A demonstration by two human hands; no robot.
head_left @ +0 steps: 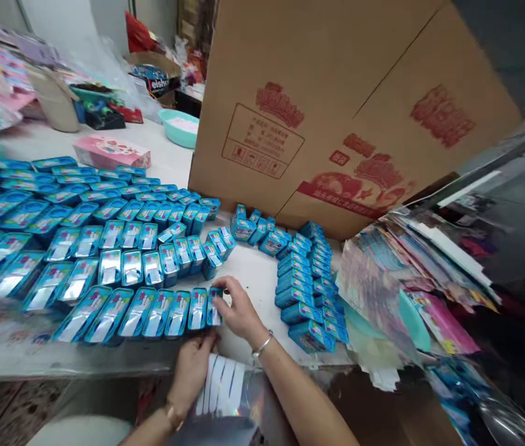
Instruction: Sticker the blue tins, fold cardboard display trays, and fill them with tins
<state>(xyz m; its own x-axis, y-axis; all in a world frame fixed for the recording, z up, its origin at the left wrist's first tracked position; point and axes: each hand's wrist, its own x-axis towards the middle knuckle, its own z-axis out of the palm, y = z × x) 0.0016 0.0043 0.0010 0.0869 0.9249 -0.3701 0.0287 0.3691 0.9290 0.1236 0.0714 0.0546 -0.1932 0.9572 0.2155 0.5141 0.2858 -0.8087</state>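
Observation:
Many small blue boxes (pixel 139 311) with rounded tops and pale, shiny strips stand in rows over the table's left side. At the right end of the front row, my right hand (pixel 238 310) has its thumb and fingers closed around one blue box (pixel 214 310). My left hand (pixel 191 365) is just below that box at the table's front edge. Its fingers are drawn together, and what they hold, if anything, is hidden. Beside the left hand lies a shiny sheet of white strip stickers (pixel 220 385), partly over the edge.
A second group of blue boxes (pixel 294 279) stands right of my hands. Behind stands a large cardboard carton (pixel 336 111). Stacked printed sheets (pixel 411 260) lie at the right. A pink box (pixel 111 152) and a turquoise basin (pixel 179 127) stand at the back left.

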